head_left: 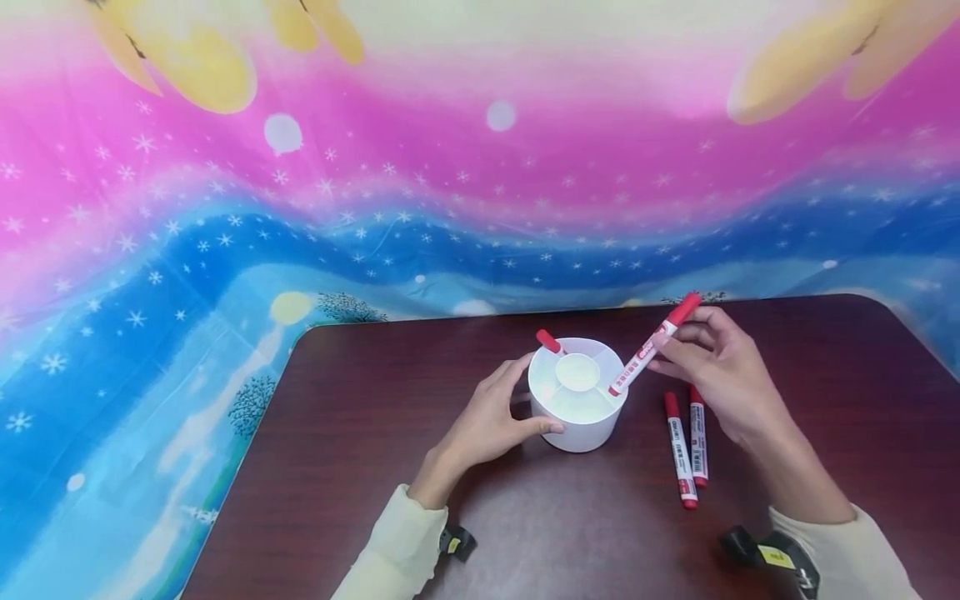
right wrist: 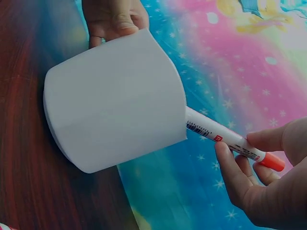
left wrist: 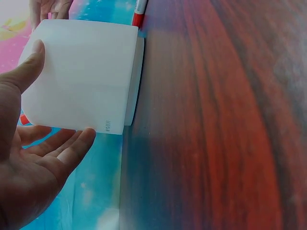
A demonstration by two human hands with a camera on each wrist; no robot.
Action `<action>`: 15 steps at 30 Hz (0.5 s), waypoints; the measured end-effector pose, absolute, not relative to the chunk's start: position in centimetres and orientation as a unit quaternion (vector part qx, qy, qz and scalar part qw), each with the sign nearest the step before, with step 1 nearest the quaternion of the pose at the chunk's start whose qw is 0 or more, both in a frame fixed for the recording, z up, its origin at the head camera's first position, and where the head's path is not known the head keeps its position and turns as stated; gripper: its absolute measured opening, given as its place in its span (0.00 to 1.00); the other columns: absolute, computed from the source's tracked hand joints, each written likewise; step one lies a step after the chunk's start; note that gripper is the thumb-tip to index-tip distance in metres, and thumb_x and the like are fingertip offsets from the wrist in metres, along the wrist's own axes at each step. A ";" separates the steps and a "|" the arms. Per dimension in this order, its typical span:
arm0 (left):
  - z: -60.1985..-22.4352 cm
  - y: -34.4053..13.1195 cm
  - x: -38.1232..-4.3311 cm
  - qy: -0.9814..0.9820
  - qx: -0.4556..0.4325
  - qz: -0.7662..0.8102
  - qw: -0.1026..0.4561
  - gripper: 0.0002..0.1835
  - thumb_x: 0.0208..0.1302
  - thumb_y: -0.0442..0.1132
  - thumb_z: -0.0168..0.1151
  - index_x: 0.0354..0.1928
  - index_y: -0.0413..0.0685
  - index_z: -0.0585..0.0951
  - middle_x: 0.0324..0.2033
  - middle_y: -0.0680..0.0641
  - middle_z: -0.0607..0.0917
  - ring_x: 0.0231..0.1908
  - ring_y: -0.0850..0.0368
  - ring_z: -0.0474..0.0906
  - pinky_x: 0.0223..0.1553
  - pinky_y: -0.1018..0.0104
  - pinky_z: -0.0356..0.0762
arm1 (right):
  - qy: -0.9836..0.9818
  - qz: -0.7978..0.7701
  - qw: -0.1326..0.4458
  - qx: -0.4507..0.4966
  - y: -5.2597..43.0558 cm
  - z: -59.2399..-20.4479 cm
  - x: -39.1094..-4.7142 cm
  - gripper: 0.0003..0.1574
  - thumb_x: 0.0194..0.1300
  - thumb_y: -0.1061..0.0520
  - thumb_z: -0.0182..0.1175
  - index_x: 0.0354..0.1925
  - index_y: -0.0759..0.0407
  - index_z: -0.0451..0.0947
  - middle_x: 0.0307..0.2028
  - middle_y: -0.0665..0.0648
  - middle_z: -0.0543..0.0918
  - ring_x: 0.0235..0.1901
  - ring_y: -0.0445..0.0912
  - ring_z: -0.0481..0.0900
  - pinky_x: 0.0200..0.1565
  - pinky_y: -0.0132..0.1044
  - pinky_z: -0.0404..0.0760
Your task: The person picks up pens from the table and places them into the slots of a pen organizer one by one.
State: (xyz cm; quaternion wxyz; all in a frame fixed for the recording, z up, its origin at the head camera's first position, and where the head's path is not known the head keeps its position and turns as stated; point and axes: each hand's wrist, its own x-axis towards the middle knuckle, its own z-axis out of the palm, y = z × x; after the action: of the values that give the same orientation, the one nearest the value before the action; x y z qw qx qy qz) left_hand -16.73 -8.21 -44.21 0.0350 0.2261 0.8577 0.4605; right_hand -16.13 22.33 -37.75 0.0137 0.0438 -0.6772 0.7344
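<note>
A round white pen holder (head_left: 576, 435) with a central cup and divided outer compartments stands on the table. My left hand (head_left: 491, 417) grips its left side, thumb at the near rim and fingers behind; the left wrist view shows the thumb and fingers (left wrist: 76, 148) about its wall. My right hand (head_left: 723, 375) pinches a red-capped white marker (head_left: 651, 346) near its cap. The marker is tilted, its lower end at the holder's right rim, over a compartment. Another marker with a red cap (head_left: 549, 340) leans in the back left compartment, its lower part hidden.
Two more red-capped markers (head_left: 681, 454) lie side by side on the dark wooden table (head_left: 337, 467), right of the holder and below my right hand. A colourful patterned cloth (head_left: 450, 192) hangs behind the table's far edge.
</note>
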 end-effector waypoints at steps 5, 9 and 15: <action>-44.2 -8.3 -16.7 0.860 0.222 0.459 0.037 0.56 0.55 0.53 0.85 0.83 0.64 0.63 0.70 0.53 0.76 0.69 0.58 0.77 0.64 0.68 0.83 | -0.684 0.727 0.021 0.056 21.5 -38.2 -16.1 0.21 0.73 0.67 0.67 0.57 0.55 0.72 0.40 0.49 0.86 0.38 0.38 0.93 0.42 0.34 0.92; -44.0 -8.3 -16.6 0.864 0.219 0.451 0.041 0.56 0.56 0.53 0.85 0.83 0.63 0.63 0.70 0.53 0.77 0.69 0.58 0.77 0.65 0.66 0.83 | -0.689 0.723 0.020 0.055 21.1 -38.4 -16.1 0.20 0.73 0.68 0.67 0.57 0.59 0.73 0.39 0.48 0.86 0.38 0.38 0.92 0.42 0.35 0.92; -44.0 -8.2 -16.5 0.870 0.219 0.440 0.039 0.56 0.56 0.56 0.85 0.83 0.62 0.63 0.70 0.52 0.77 0.69 0.57 0.77 0.65 0.64 0.83 | -0.706 0.706 0.016 0.054 20.9 -38.5 -16.1 0.19 0.73 0.68 0.67 0.56 0.56 0.74 0.39 0.46 0.86 0.39 0.38 0.92 0.42 0.36 0.92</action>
State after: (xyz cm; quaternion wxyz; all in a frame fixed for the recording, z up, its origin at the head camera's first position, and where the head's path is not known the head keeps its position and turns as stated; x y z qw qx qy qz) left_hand -16.54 -8.20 -43.98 0.0389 0.2187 0.8701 0.4401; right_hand -16.07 20.91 -38.46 0.0164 0.0541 -0.7062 0.7058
